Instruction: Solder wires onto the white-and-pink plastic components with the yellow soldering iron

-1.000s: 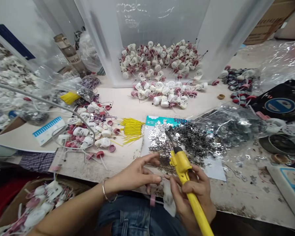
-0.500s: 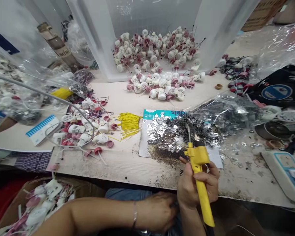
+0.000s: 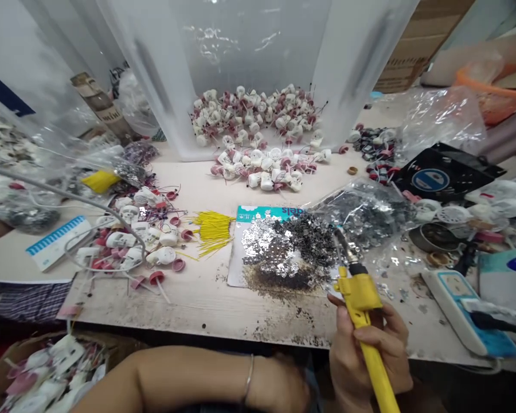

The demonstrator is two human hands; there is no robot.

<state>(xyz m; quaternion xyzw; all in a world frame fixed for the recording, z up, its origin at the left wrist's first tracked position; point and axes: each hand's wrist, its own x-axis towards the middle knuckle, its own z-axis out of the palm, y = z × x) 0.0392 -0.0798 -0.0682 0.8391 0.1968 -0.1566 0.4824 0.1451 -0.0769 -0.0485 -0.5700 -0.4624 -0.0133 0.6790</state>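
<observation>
My right hand (image 3: 346, 358) is wrapped around the yellow handle of a soldering iron (image 3: 362, 298), whose metal tip points up and away at the right end of a heap of small metal pieces (image 3: 269, 244). The heap lies on a white card with a teal edge (image 3: 245, 213), among dark grit. My left hand (image 3: 281, 383) is low, in front of the table's near edge. Motion blurs it and its fingers are hidden. To the left of the card lies a bundle of yellow wires (image 3: 215, 232).
A translucent bin (image 3: 155, 86) with white and pink wired parts stands at the back. More such parts (image 3: 133, 241) lie on the left, under a bent grey rod. On the right are a plastic bag (image 3: 370, 201), a black fan-like item (image 3: 447, 172) and a power strip (image 3: 460, 310).
My view has shifted to the right and tilted up. My right hand, still holding the soldering iron, appears lower and farther right. My left forearm also sits lower, its hand more blurred.
</observation>
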